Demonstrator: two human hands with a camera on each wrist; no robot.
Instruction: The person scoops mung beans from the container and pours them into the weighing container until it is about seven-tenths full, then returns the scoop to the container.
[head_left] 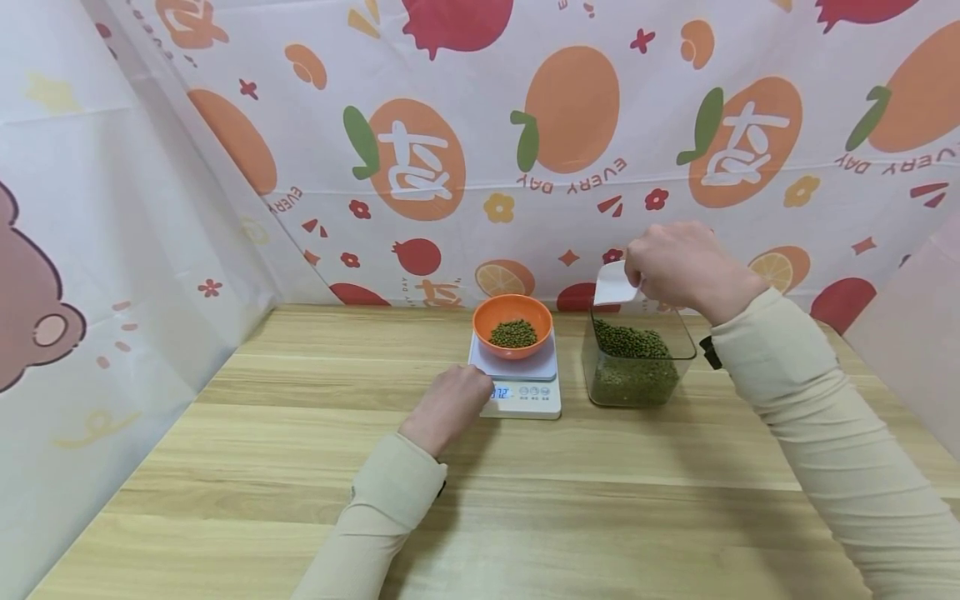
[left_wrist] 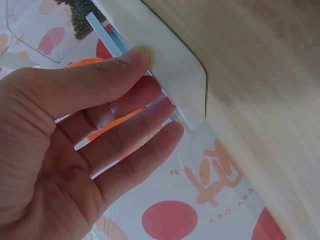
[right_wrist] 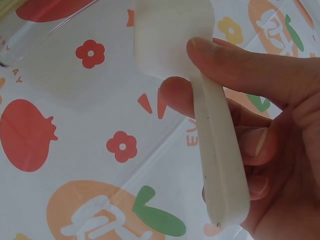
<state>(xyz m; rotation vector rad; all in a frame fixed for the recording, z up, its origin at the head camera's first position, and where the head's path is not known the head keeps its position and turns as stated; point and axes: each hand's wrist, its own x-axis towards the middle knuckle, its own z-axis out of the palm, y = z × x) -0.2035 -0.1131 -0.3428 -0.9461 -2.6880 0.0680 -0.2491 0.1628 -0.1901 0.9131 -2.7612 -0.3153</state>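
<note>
My right hand [head_left: 684, 268] grips the handle of a white scoop [head_left: 616, 283], thumb and fingers round it in the right wrist view. The scoop hangs over a clear square container [head_left: 637, 382] of green mung beans [head_left: 636, 342]. An orange bowl [head_left: 491, 315] with a small heap of mung beans [head_left: 513, 333] stands on a white kitchen scale [head_left: 517, 408]. My left hand [head_left: 450, 404] touches the scale's near left edge; in the left wrist view the thumb and loosely extended fingers [left_wrist: 132, 135] rest against its side. The hand partly covers the lit display.
The wooden table [head_left: 315, 467] runs up to a printed fruit-pattern cloth [head_left: 495, 125] right behind the bowl and container. Another patterned cloth [head_left: 112, 275] hangs along the left side. The container stands just right of the scale.
</note>
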